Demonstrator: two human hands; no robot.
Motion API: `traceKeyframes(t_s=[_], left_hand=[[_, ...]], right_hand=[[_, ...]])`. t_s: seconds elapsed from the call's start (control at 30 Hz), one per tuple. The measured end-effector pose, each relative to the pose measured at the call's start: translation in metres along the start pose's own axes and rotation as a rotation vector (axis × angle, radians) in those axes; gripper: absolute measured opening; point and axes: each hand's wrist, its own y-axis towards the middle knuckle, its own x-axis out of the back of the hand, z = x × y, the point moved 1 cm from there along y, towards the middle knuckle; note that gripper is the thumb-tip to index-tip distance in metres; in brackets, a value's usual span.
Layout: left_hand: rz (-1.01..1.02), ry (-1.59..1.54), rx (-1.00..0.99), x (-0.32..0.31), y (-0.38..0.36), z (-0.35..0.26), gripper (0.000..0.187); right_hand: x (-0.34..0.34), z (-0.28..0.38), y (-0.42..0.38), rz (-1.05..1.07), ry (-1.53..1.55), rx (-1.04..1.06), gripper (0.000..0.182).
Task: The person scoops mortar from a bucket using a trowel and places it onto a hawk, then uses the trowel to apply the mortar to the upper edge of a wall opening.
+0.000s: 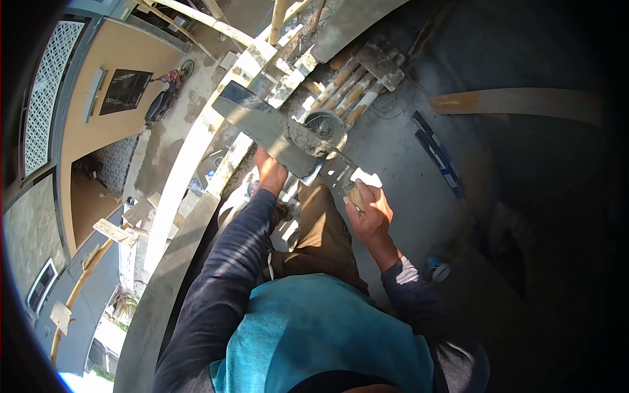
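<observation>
My left hand [270, 171] grips a long, flat plastering float [252, 122] from below, its fingers mostly hidden under the board. Wrapped round the wooden handle of a trowel [355, 197], my right hand [372, 216] is closed at the front right of the float. Grey wet mortar [306, 139] covers the trowel's blade, which overlaps the float's near half in this view. Just beyond the blade stands a round bucket [342, 126] with grey mortar inside, partly hidden behind the float and trowel.
Bamboo poles [347, 88] lie behind the bucket. A blue level [438, 154] rests on the concrete floor to the right, with a small container [438, 268] nearer me. At left, a curved ledge [180, 173] borders a drop to a yard with a parked motorbike [165, 98].
</observation>
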Motion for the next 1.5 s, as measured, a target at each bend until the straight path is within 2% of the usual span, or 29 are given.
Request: traceKeyframes(t_s=[0.07,0.1,0.17,0.23,0.33,0.37,0.4,0.47,0.5,0.53,0.6,0.63,0.7,0.73,0.77,0.83,0.9,1.0,1.03,1.07,1.2,1.27,1.3,1.37,1.43,1.5], left_hand=[[-0.022,0.624,-0.233,-0.053,-0.018,-0.015,0.028],[0.021,1.052,-0.345,-0.071,-0.028,-0.029,0.030],[0.051,0.981,-0.401,-0.094,-0.041,-0.047,0.031],[0.074,0.919,-0.449,-0.112,-0.056,-0.065,0.032],[0.136,1.224,-0.618,-0.142,-0.073,-0.094,0.028],[0.088,0.885,-0.485,-0.136,-0.067,-0.096,0.026],[0.087,0.880,-0.509,-0.135,-0.066,-0.099,0.026],[0.120,0.546,-0.393,-0.144,-0.071,-0.109,0.026],[0.128,1.054,-0.603,-0.145,-0.080,-0.116,0.026],[0.123,1.051,-0.622,-0.147,-0.084,-0.121,0.026],[0.116,0.317,-0.345,-0.147,-0.091,-0.128,0.031],[0.117,0.315,-0.361,-0.149,-0.095,-0.134,0.031],[0.114,0.815,-0.401,-0.151,-0.117,-0.157,0.038],[0.104,1.063,-0.417,-0.150,-0.125,-0.168,0.042],[0.103,1.101,-0.423,-0.143,-0.127,-0.175,0.042],[0.100,0.890,-0.386,-0.124,-0.127,-0.188,0.042],[0.082,0.692,-0.333,-0.098,-0.121,-0.199,0.041],[0.033,0.408,-0.191,-0.045,-0.101,-0.217,0.041],[0.166,0.709,-0.320,-0.076,-0.118,-0.227,0.044],[0.166,0.706,-0.334,-0.085,-0.126,-0.235,0.044],[0.278,0.367,-0.146,-0.105,-0.145,-0.255,0.044],[0.335,0.195,-0.041,-0.106,-0.152,-0.261,0.044],[0.338,0.189,-0.045,-0.105,-0.157,-0.263,0.044],[0.287,0.441,-0.160,-0.103,-0.165,-0.261,0.046],[0.246,0.505,-0.217,-0.104,-0.177,-0.255,0.045],[0.216,0.542,-0.254,-0.106,-0.188,-0.250,0.043]], right_hand=[[0.015,0.033,0.003,-0.030,-0.104,0.147,0.043],[0.024,0.049,0.005,-0.040,-0.073,0.150,0.042],[0.038,0.071,0.002,0.003,-0.100,0.111,0.045],[0.057,0.089,0.001,-0.048,-0.092,0.200,0.049],[0.083,0.115,0.001,-0.060,-0.069,0.296,0.051],[0.090,0.123,0.001,-0.069,-0.046,0.343,0.050],[0.096,0.130,0.003,-0.077,-0.025,0.389,0.050],[0.110,0.143,0.007,-0.075,-0.008,0.452,0.052],[0.118,0.149,0.010,-0.063,0.114,0.476,0.052],[0.126,0.153,0.013,-0.047,0.238,0.496,0.052],[0.141,0.150,0.019,0.068,0.348,0.427,0.044],[0.150,0.151,0.026,0.150,0.404,0.334,0.042],[0.171,0.161,0.035,0.318,0.436,0.160,0.038],[0.179,0.160,0.041,0.397,0.418,0.202,0.037],[0.184,0.164,0.043,0.421,0.418,0.244,0.036],[0.201,0.183,0.044,0.492,0.363,0.303,0.035],[0.214,0.194,0.048,0.548,0.330,0.385,0.041],[0.227,0.214,0.056,0.631,0.351,0.476,0.044],[0.236,0.228,0.058,0.703,0.266,0.459,0.043],[0.246,0.242,0.059,0.773,0.177,0.439,0.042],[0.252,0.283,0.059,0.840,0.147,0.514,0.039],[0.249,0.298,0.059,0.989,0.003,0.375,0.038],[0.247,0.304,0.058,0.989,0.003,0.423,0.038],[0.243,0.316,0.056,0.989,-0.042,0.447,0.038],[0.241,0.320,0.059,0.986,-0.109,0.528,0.038],[0.240,0.324,0.060,1.001,-0.125,0.522,0.038]])
